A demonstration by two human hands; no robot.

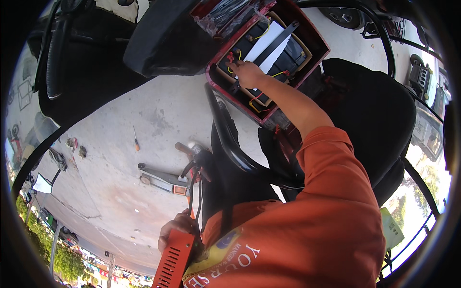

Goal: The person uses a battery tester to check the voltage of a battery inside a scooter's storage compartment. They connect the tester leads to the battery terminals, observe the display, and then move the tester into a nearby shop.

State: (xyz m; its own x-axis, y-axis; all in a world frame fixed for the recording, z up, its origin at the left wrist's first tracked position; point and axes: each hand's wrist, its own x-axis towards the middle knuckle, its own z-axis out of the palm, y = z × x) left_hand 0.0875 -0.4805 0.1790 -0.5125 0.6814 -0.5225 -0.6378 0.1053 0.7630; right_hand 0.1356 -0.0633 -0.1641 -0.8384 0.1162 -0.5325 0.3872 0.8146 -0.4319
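Note:
My left hand (174, 231) grips an orange metal box (173, 261) with vent slots, held low against my orange shirt. Black cables (192, 185) rise from the box. My right hand (247, 73) reaches into an open red compartment (317, 45) that holds black batteries (285, 60) with yellow and red wires, a white sheet (269, 43) and a black bar across the top. Its fingers curl down at a red connector (230, 57) on the battery's left side. Whether they pinch something is hidden behind the hand.
A black tube frame (230, 139) curves between me and the compartment, with a black seat (379, 115) at the right. On the concrete floor lie a low grey floor jack (161, 180), a screwdriver (136, 142) and small parts (77, 146). A large black cover (163, 43) looms at the top left.

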